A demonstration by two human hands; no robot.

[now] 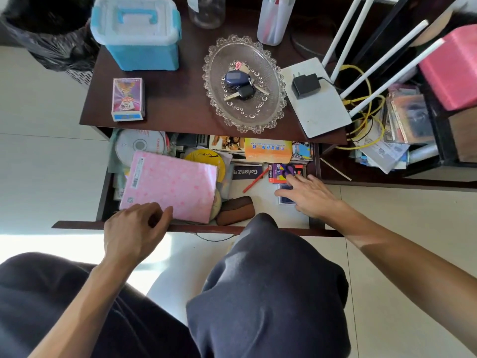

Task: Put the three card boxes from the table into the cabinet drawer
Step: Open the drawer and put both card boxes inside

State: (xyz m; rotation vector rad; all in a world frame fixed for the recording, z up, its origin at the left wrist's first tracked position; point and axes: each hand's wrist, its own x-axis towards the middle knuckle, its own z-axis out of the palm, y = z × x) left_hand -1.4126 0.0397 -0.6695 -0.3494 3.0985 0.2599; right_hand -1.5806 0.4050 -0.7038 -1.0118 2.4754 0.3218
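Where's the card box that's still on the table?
In the head view the card box lies on the table's left front corner, just in front of the blue bin and left of the glass dish.

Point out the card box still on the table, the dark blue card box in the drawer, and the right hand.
Card box on table (127,98): head view, top face.
Dark blue card box (284,196): head view, visible left part.
Right hand (311,196): head view, back of hand.
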